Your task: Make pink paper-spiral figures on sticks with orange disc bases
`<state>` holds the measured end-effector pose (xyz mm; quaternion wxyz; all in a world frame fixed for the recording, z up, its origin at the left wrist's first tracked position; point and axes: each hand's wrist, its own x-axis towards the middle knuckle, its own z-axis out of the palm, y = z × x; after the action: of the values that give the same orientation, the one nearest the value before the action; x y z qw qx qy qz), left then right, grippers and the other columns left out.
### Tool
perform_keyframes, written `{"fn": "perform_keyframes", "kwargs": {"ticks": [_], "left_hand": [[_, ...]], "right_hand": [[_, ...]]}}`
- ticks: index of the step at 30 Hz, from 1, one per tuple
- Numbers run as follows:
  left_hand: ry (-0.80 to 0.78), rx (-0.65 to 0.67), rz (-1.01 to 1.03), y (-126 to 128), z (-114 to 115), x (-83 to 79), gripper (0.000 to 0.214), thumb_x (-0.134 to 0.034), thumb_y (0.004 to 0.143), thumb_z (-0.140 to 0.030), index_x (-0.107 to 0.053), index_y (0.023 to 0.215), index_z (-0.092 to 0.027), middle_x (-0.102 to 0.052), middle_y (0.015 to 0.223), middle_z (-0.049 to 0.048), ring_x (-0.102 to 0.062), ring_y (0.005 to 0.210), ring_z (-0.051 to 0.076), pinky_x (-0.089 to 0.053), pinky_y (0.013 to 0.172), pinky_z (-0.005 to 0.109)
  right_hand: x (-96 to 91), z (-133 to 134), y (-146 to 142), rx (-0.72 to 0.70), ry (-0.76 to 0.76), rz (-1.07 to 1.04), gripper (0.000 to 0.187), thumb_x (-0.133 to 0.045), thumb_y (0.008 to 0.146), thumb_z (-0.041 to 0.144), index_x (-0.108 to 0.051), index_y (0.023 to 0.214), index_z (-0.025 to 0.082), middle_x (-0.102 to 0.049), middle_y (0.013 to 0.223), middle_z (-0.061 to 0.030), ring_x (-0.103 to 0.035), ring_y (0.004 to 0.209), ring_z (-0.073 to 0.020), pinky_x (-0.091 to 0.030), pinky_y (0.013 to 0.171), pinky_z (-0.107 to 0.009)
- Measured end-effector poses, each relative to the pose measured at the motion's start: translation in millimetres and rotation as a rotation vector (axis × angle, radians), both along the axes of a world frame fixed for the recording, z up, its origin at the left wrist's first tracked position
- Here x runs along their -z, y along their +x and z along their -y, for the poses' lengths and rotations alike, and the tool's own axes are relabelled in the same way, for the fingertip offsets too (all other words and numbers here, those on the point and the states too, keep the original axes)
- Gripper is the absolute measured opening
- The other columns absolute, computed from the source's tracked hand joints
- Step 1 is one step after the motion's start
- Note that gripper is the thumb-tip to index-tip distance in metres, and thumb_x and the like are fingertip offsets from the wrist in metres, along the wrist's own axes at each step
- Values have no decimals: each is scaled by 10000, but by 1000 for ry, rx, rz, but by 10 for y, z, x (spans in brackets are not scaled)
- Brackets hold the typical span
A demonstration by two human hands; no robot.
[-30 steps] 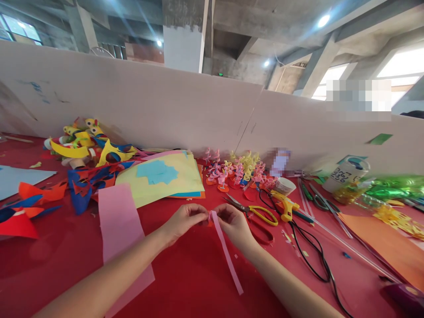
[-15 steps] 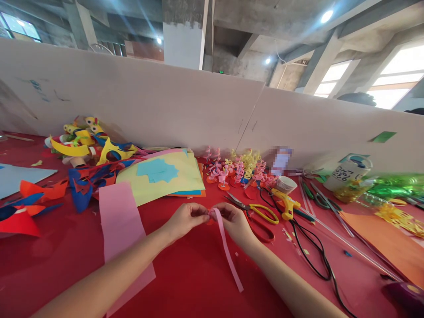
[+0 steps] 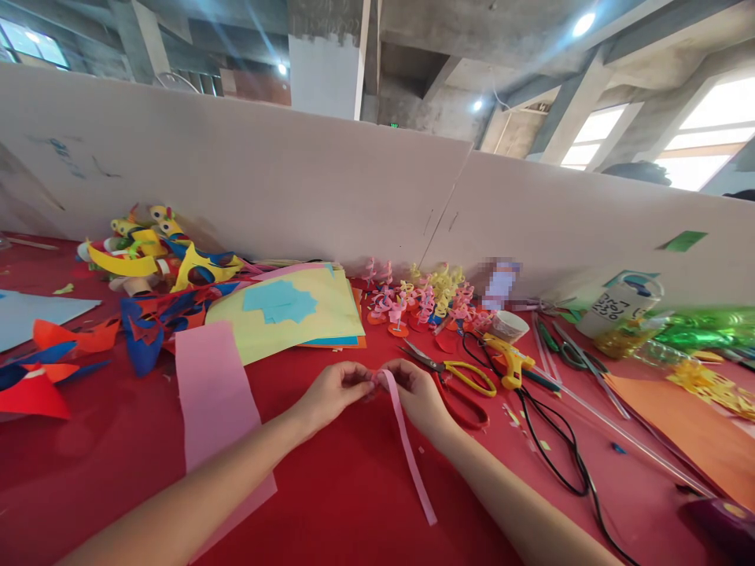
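Over the red table (image 3: 348,487), my left hand (image 3: 337,387) and my right hand (image 3: 418,393) meet fingertip to fingertip, both closed in a pinch. Between them is the upper end of a narrow pink paper strip (image 3: 408,448); its tip is mostly hidden by the fingers. The rest of the strip hangs over my right fingers and curves down towards me. A pink paper sheet (image 3: 215,393) lies partly under my left forearm. Scissors with one yellow and one red handle (image 3: 454,377) lie open just beyond my right hand.
Curled pink and yellow paper pieces on red discs (image 3: 421,303) stand by the white partition (image 3: 330,189). To the right lie a yellow glue gun (image 3: 510,363), its black cord (image 3: 566,440) and an orange sheet (image 3: 684,432). Stacked yellow paper (image 3: 283,330) and cut shapes (image 3: 147,330) lie left.
The hanging end of the pink strip has shifted very slightly right and down. Both hands stay pinched together in almost the same place.
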<state>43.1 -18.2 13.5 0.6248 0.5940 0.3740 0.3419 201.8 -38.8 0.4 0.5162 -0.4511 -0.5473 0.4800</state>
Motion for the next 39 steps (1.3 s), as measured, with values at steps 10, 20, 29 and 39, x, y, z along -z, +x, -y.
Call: {"fn": "perform_keyframes", "kwargs": {"ticks": [10,20,29,39], "left_hand": [[12,41,-44,-6,3,-5,228,-666,685,-362,-628,744,-145,-649,691,19,-598,674,157,-459,703,304],[110,21,-93,5,1,37,174,-657,687,-319,-612,685,-151,-638,644,9,-591,650,154,-453,686,286],[45,-1,37,4,9,23,271,-668,688,-410,-656,766,-151,-679,760,33,-628,746,183,-482,771,334],[231,-17,-92,-2,7,-1,195,-601,758,-344,-657,750,-158,-683,758,46,-627,759,189,-481,749,309]], "right_hand": [[10,-1,18,2,28,44,207,-630,728,386,-628,739,179,-643,681,-10,-581,628,-144,-463,635,-275],[-4,31,-20,5,19,32,203,-633,728,383,-613,732,181,-645,683,-9,-576,624,-144,-462,626,-270],[14,11,19,15,48,39,222,-612,749,408,-616,763,187,-658,719,-30,-605,653,-165,-489,661,-299],[24,-2,33,5,38,87,210,-621,740,383,-634,768,176,-653,703,-24,-592,631,-156,-479,645,-288]]}}
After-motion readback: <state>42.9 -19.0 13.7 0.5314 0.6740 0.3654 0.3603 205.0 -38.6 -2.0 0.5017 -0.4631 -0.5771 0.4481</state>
